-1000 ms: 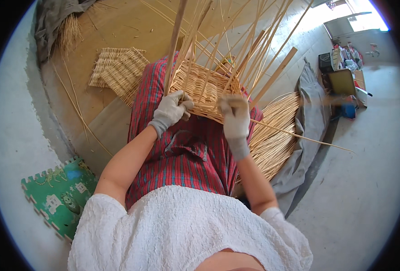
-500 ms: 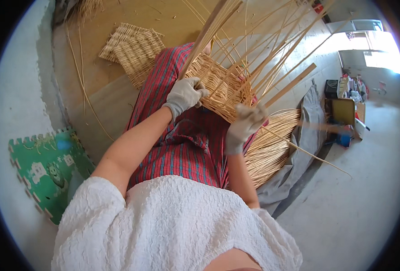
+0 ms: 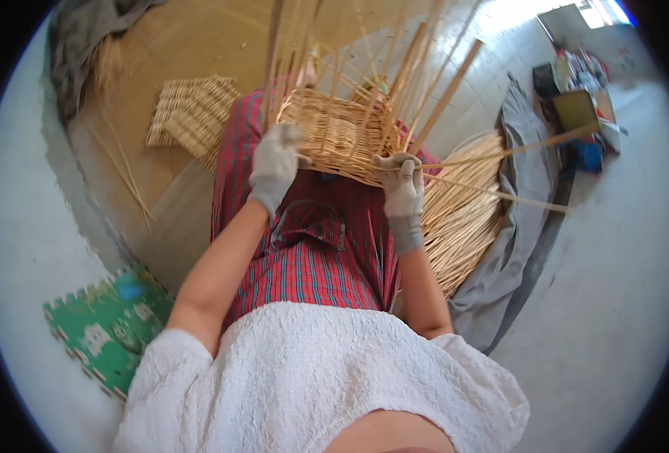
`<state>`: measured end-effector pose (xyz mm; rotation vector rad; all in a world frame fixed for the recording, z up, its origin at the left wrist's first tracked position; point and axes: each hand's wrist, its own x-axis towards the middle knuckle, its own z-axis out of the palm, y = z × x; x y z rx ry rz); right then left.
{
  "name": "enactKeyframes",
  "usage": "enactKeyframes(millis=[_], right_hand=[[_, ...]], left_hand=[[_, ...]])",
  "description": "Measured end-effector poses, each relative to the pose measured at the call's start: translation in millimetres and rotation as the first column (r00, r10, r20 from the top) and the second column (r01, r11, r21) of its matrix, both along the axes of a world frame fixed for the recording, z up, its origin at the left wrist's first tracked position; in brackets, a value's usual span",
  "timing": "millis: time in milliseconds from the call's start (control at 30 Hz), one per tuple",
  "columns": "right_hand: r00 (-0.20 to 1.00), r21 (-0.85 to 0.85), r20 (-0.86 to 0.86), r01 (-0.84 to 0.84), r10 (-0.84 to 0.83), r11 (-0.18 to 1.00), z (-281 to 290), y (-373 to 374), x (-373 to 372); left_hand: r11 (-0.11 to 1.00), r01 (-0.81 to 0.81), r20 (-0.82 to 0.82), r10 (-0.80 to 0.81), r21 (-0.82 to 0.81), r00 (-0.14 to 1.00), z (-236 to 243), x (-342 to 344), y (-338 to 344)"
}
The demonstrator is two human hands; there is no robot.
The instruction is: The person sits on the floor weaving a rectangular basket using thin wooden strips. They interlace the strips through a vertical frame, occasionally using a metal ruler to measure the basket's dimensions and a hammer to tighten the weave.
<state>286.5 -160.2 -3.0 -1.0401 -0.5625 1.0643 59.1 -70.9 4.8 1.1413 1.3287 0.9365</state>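
Observation:
A half-woven wicker basket rests over my knees, on a red plaid cloth. Long upright stakes rise from its far side, and two loose strands stick out to the right. My left hand, in a pale work glove and slightly blurred, closes on the basket's near left corner. At the near right corner my right hand, gloved alike, grips the woven edge where the strands come out. The fingertips behind the weave are partly hidden.
Woven flat panels lie on the floor at left. A bundle of thin rattan-like strands lies on grey cloth to my right. A green foam mat is at lower left. Boxes and odds and ends stand at far right.
The basket has turned and levelled, with its stakes swinging leftward and more upright. My left hand has shifted left with its corner; my right hand has come onto the right corner.

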Motion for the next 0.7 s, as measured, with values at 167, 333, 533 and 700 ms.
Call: enactKeyframes(millis=[167, 333, 533, 700], right_hand=[[0.978, 0.059, 0.088, 0.185, -0.19, 0.981, 26, -11, 5], [0.979, -0.172, 0.17, 0.145, -0.116, 0.974, 11, -28, 39], [0.667, -0.136, 0.736, -0.02, 0.115, 0.991, 50, 25, 30], [0.116, 0.257, 0.961, -0.031, -0.252, 0.966, 52, 134, -3]], left_hand=[[0.88, 0.403, -0.571, -0.201, 0.25, 0.796, 2, 52, -5], [0.794, 0.496, -0.081, -0.553, -0.352, 0.829, 24, 68, 6], [0.839, 0.478, 0.058, -0.481, -0.259, 0.875, -26, 69, 3], [0.89, 0.391, -0.063, -0.416, -0.235, 0.907, -16, 86, -1]])
